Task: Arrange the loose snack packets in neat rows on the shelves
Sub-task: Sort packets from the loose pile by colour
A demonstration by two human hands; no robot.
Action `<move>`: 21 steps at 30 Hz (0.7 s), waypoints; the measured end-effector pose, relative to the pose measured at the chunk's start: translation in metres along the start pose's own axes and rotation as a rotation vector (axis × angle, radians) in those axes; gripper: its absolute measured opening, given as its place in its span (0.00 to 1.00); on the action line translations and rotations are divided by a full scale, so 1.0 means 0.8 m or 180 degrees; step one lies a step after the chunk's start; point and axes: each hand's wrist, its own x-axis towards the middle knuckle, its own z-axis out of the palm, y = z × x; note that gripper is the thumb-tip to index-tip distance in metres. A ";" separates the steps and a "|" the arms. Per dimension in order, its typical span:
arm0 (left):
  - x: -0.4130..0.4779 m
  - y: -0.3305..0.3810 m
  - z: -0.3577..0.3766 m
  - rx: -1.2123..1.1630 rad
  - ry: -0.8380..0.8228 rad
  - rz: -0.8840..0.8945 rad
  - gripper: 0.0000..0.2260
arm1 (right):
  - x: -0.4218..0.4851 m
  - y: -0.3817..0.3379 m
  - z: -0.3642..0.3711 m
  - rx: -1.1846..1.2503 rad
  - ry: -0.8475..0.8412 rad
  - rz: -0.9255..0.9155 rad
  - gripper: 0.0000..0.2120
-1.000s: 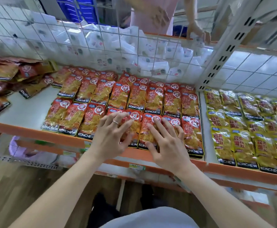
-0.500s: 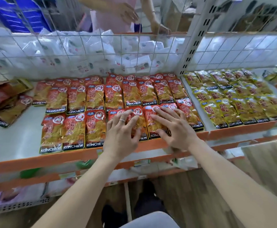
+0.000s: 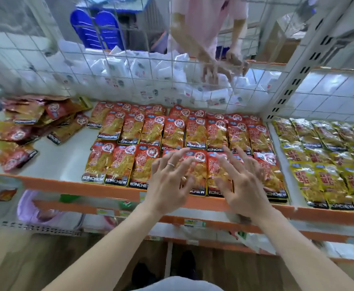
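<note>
Shelf (image 3: 66,156): packets (image 3: 121,131) lie in rows to the front edge; pile (image 3: 31,124) at left rear. Left hand (image 3: 167,190) and right hand (image 3: 243,187), fingers spread, gripping nothing, cover the front row. Square it with flat palms.

Red-orange snack packets (image 3: 173,141) lie flat in overlapping rows at frame centre on the shelf (image 3: 62,162); a loose pile (image 3: 28,128) sits upper left.

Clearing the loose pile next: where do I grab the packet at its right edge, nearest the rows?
I'd pinch the packet by its dark KONCHEW end, which juts onto bare shelf. Come from the front: that end lies free, while its far end sits among the pile.
</note>
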 end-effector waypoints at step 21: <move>-0.160 -0.226 -0.223 0.0767 0.0931 -0.2433 0.28 | 0.192 -0.325 0.134 0.0522 -0.0739 -0.1348 0.27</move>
